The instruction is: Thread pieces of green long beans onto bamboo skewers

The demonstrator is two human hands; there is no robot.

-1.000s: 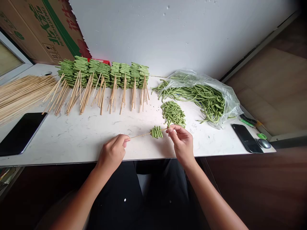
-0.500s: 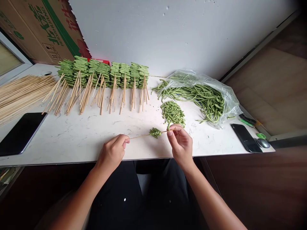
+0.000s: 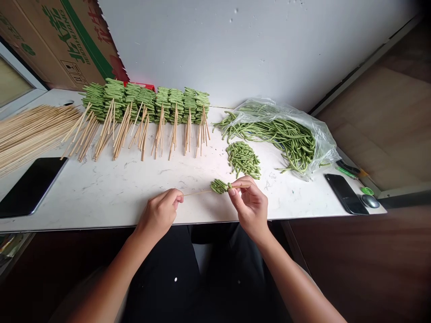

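My left hand (image 3: 161,207) is closed around one end of a thin wooden skewer (image 3: 198,193), held roughly level above the counter. Short green bean pieces (image 3: 218,185) are threaded side by side toward the skewer's right part. Thumb and fingers of my right hand (image 3: 251,202) pinch a green bean piece (image 3: 229,185) on the skewer, right beside the threaded row. Just beyond that hand lies a pile of cut green bean pieces (image 3: 244,159).
Finished bean skewers (image 3: 175,105) stand stacked along the wall, sticks toward me. Loose bare skewers (image 3: 33,132) lie at left, near a phone (image 3: 33,186). Long beans (image 3: 292,139) spill from a plastic bag (image 3: 325,139). Another phone (image 3: 345,193) is at right on the white counter (image 3: 111,197).
My right hand has moved left along the skewer, bringing the bean piece up against the threaded ones. My left hand has hardly moved.
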